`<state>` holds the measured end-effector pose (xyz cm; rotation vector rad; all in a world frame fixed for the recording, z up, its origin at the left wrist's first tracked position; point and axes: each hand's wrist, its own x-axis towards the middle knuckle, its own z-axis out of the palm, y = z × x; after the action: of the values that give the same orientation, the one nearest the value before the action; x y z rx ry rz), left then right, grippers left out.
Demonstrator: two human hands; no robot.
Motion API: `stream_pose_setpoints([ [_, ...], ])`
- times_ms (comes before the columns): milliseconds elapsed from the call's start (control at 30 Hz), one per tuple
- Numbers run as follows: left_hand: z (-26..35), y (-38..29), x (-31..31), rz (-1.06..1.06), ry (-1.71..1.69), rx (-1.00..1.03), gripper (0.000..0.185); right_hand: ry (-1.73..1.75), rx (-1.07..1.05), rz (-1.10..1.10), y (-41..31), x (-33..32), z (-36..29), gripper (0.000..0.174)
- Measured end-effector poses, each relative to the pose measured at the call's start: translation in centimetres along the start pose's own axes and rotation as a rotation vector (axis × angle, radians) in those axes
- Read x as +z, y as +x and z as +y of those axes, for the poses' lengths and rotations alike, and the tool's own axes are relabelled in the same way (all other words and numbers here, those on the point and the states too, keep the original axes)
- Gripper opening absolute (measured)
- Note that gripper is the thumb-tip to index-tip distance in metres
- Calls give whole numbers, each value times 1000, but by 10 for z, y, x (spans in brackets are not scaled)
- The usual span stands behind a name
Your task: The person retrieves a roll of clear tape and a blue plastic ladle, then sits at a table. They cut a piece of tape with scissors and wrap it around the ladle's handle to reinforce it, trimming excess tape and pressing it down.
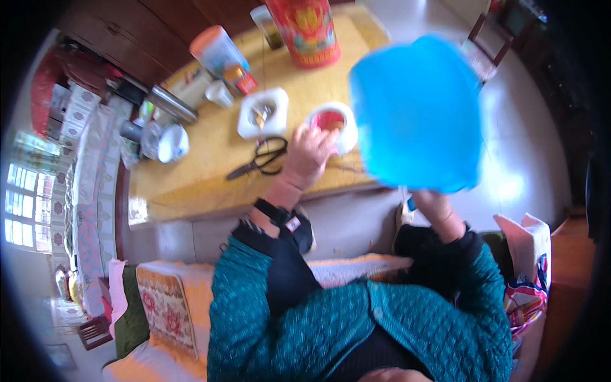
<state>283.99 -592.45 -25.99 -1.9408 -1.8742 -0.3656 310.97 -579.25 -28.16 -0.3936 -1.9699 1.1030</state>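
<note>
My left hand [310, 150] is at the near rim of a wide roll of white tape [349, 136] on the table, its fingers curled over the edge by the reddish core. From its lower edge, my right hand [433, 203] grips a large blue plastic object [417, 114]. Blur hides its exact kind, and it is held up past the table's right end. Black-handled scissors [258, 162] lie left of my left hand. Just beyond them sits a white ashtray-like dish [263, 112] with small bits inside.
A red printed canister [310, 33], an orange-lidded plastic jar [219, 50], a white cup [219, 93] and a steel flask [173, 104] stand on the yellow-topped table [205, 181]. A white bowl [173, 143] is at its left. Behind me is a sofa with a floral cushion [167, 310].
</note>
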Motion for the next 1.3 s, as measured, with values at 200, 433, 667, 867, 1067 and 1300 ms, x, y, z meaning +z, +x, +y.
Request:
stream_pose_setpoints([
  [200,45,-62,-58,99,-59,-225,40,-229,-271,-16,-23,58,-69,22],
  [433,76,-146,-72,153,-1033,-672,39,-260,-382,-58,-50,102,-74,19],
  [667,85,-150,-40,184,-1432,-773,37,-207,-248,-69,-66,116,-67,21],
  [867,87,-146,-17,229,-1556,-788,36,-78,-168,-85,-74,119,-57,17],
  [1067,92,-129,-4,325,-1653,-739,34,145,-37,-105,-79,112,-52,16],
  [1300,90,-116,-27,26,-1690,-754,23,478,423,-121,-88,103,-61,6],
])
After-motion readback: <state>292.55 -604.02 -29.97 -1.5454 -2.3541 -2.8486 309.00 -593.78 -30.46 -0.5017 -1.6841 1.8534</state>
